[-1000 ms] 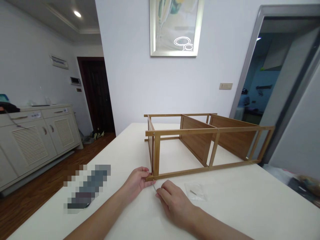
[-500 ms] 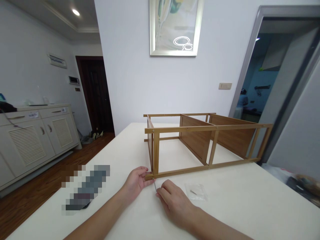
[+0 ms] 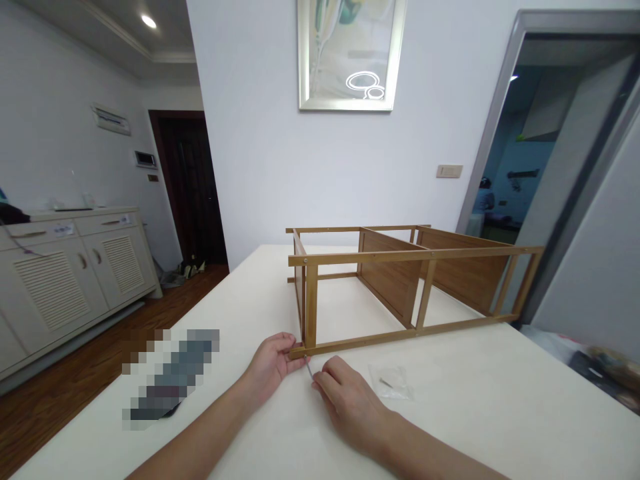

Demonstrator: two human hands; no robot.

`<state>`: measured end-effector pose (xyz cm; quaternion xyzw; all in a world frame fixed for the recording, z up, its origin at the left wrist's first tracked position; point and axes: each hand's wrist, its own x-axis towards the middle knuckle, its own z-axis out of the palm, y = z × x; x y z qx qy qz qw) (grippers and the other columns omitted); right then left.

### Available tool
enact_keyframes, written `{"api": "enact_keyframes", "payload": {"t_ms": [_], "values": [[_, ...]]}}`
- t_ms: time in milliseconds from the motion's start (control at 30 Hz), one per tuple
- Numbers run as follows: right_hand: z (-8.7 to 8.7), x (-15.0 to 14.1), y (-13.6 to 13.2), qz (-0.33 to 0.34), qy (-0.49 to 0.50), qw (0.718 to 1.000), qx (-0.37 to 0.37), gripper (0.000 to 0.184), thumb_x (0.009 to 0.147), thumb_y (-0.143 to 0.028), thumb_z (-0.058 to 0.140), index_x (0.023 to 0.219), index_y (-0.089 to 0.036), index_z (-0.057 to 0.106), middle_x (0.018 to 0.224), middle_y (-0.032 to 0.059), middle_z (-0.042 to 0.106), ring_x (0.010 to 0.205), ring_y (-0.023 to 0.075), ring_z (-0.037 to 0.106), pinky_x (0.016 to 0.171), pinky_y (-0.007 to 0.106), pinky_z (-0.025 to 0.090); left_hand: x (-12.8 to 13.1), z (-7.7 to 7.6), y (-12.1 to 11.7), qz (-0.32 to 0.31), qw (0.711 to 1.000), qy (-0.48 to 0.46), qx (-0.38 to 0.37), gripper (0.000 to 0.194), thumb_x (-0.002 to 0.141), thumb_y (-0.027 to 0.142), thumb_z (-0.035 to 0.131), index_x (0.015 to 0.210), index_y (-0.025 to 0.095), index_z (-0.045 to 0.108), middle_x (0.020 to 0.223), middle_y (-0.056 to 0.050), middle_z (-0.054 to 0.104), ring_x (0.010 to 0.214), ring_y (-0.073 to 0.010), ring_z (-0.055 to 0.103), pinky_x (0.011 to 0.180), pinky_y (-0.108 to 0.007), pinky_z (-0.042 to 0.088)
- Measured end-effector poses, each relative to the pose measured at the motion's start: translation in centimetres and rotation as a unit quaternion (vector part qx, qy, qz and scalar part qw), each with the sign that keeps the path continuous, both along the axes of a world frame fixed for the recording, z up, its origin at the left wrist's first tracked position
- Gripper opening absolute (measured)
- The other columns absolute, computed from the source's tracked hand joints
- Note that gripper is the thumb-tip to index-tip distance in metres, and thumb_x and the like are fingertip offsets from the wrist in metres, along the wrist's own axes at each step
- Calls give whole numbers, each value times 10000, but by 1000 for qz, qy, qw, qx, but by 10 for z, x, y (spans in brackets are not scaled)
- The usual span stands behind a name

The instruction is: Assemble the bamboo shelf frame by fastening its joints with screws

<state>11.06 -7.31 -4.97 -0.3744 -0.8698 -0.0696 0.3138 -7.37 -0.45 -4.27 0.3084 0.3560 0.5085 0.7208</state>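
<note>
A wooden shelf rack (image 3: 393, 277) lies on its side on the white table (image 3: 240, 307), its brown shelf panels standing on edge. At its near left corner, my left hand (image 3: 267, 370) is closed around the end of the lower rail, thumb above and fingers beneath. My right hand (image 3: 353, 403) pinches a thin grey hex key (image 3: 309, 368) just in front of that corner. The key's tip reaches the face of the rail; the fastener there is too small to make out. To the right of my right hand lies a clear plastic bag (image 3: 400, 389) with a small metal piece inside.
A dark, pixelated object (image 3: 175, 380) lies on the table's left side. Behind stands a wall with a framed picture (image 3: 345, 105). A white cabinet (image 3: 115, 247) is at the left. Through the doorway at right, a person (image 3: 484, 197) is partly visible.
The hex key has swung slightly, its angle at the rail a little different. Both hands stay nearly in place, and the whole view has shifted slightly.
</note>
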Motion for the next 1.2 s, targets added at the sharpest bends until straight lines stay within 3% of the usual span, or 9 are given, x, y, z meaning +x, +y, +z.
{"api": "enact_keyframes", "payload": {"t_ms": [767, 933, 1200], "values": [[-1, -1, 3, 13, -6, 996, 91, 155, 949, -91, 410, 890, -187, 517, 798, 12, 485, 716, 147, 435, 608, 250, 350, 1, 4, -4, -17, 1000, -6, 7, 141, 770, 61, 591, 663, 135, 538, 704, -67, 662, 707, -176, 679, 766, -361, 566], [2, -1, 1, 18, -59, 991, 120, 228, 889, -1, 361, 890, -164, 521, 785, 34, 488, 698, 165, 414, 588, 274, 339, 1, 5, -5, -18, 1000, -9, 9, 147, 770, 58, 595, 655, 132, 540, 718, -75, 666, 728, -180, 681, 790, -368, 565], [2, -5, -2, 8, -63, 993, 100, 209, 865, -12, 390, 819, -170, 519, 763, 35, 474, 678, 164, 397, 566, 273, 309, 0, -1, -2, -34, 999, 6, 25, 139, 753, 33, 600, 675, 135, 545, 790, -96, 689, 797, -192, 689, 821, -364, 554]]}}
